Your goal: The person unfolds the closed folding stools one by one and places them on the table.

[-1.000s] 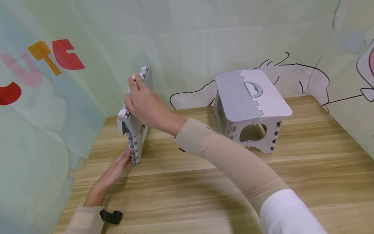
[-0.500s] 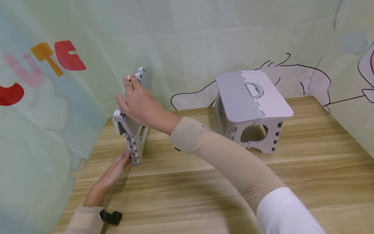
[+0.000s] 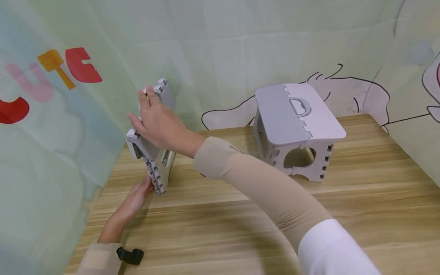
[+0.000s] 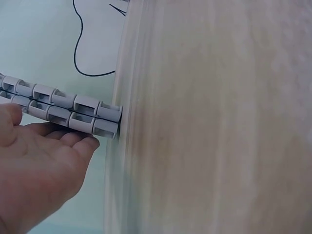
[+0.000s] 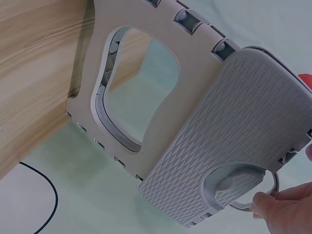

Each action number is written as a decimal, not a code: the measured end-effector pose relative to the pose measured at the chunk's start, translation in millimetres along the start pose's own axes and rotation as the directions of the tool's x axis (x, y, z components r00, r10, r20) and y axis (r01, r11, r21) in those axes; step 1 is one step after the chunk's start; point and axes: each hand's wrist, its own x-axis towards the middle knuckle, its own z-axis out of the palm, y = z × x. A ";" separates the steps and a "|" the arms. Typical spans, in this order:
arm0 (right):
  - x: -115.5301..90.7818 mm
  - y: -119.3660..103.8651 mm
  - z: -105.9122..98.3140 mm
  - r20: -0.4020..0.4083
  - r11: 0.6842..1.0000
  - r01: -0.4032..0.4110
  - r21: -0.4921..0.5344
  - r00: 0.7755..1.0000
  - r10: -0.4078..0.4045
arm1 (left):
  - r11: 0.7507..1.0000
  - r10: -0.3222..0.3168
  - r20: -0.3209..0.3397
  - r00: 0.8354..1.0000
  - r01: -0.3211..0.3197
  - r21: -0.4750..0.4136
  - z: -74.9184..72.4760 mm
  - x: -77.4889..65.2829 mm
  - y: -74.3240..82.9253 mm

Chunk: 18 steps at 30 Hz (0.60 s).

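Note:
A grey and white folding stool (image 3: 158,152) stands upright on its lower edge, its top leaning left in the head view. My left hand (image 3: 137,194) is low at its left face, fingers fairly straight against the panel below the jointed edge (image 4: 63,105). Up at the stool's top hinge, my right hand (image 3: 159,120) has two fingers and the thumb extended across. The right wrist view shows other fingertips bent at the looped handle (image 5: 241,205), beside the woven-textured seat half (image 5: 229,122). A leg panel (image 5: 141,19) with a large cut-out lies below that seat half.
A second folding stool (image 3: 299,114) stands unfolded at the back right of the wood-grain table (image 3: 213,229). Printed cloth walls (image 3: 220,57) rise close behind the table and along its left side. A black strap (image 3: 130,255) is on the left wrist.
My right hand and the top of the near stool have moved left, tilting it further that way. The left hand has hardly moved. The second stool stays where it was.

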 end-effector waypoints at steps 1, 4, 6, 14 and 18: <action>0.6 -0.6 0.3 0.004 1.000 0.000 0.003 1.000 0.000 | 1.000 -0.004 0.002 1.000 0.004 0.001 -0.5 -0.3 -0.1; 2.7 -3.3 1.7 0.011 1.000 -0.007 0.024 1.000 0.006 | 1.000 -0.017 0.003 1.000 0.017 -0.013 -1.7 -0.9 -0.1; 4.5 -5.9 3.0 0.017 0.999 -0.011 0.034 1.000 0.011 | 1.000 -0.023 0.002 1.000 0.023 -0.019 -2.2 -1.0 -0.5; 12.8 -15.2 7.2 0.053 0.998 -0.054 0.031 0.997 0.052 | 0.997 -0.046 -0.008 0.999 0.045 -0.068 -2.1 -0.2 -1.4; 16.8 -18.3 9.3 0.055 0.999 -0.047 0.006 0.997 0.047 | 0.995 -0.067 -0.023 0.998 0.065 -0.077 -2.7 -1.0 -1.0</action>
